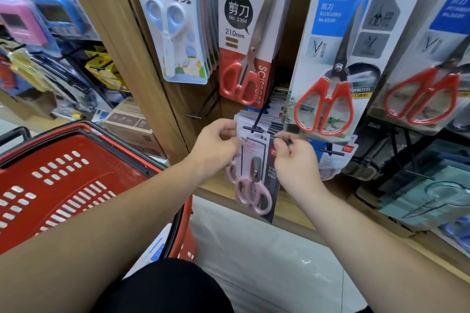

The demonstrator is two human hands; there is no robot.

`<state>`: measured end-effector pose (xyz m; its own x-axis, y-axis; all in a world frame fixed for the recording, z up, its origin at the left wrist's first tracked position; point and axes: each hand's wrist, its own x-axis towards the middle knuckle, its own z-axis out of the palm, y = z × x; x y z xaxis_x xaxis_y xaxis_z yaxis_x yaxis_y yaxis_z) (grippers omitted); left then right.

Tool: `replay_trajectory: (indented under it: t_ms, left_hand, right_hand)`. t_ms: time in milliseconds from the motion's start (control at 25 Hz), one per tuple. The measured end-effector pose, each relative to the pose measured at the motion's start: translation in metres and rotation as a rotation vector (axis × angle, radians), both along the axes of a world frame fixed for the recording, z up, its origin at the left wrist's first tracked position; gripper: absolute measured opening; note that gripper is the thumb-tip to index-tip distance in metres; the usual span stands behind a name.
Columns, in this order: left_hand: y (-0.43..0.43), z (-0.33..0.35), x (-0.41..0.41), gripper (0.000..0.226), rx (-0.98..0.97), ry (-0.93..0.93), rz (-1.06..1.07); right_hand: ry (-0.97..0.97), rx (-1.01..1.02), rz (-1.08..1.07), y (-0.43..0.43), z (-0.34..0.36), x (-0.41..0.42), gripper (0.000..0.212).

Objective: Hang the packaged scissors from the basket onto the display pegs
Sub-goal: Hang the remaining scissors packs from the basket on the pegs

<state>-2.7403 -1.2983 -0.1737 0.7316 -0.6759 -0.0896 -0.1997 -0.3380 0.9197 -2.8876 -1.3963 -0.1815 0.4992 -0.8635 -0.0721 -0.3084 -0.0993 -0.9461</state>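
Observation:
A packaged pair of scissors with pink handles on a dark card hangs between my hands, just below a black display peg. My left hand pinches the card's top left corner. My right hand pinches its top right edge. The card's top sits right under the peg tip, where several similar packs hang. The red basket stands at the lower left, its bottom bare where visible.
Above hang blue child scissors packs, red-handled 210mm scissors and red-handled HOME scissors. An empty black peg juts out left of my hands. Teal packs fill the lower right. A wooden shelf edge runs below.

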Motion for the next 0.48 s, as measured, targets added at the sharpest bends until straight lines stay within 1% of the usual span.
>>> replay_trajectory:
  t_ms: [80, 120, 280, 360, 480]
  left_hand:
    - [0.001, 0.001, 0.001, 0.019, -0.003, 0.004, 0.009]
    - [0.001, 0.001, 0.002, 0.018, -0.006, 0.003, 0.021]
    - [-0.005, -0.001, 0.004, 0.015, -0.029, 0.005, 0.054]
    - [-0.01, -0.002, 0.004, 0.013, -0.027, -0.021, 0.056]
    - [-0.012, -0.007, 0.007, 0.012, -0.048, -0.073, 0.078]
  right_hand:
    - [-0.013, 0.049, -0.032, -0.001, 0.001, 0.005, 0.012]
    - [-0.011, 0.052, -0.042, -0.001, 0.0, 0.007, 0.012]
    - [0.034, -0.028, -0.11, -0.002, 0.0, 0.008, 0.024]
    - [0.042, -0.013, -0.136, 0.001, 0.003, 0.009, 0.029]
    - [0.095, -0.028, -0.171, 0.008, 0.002, 0.012, 0.023]
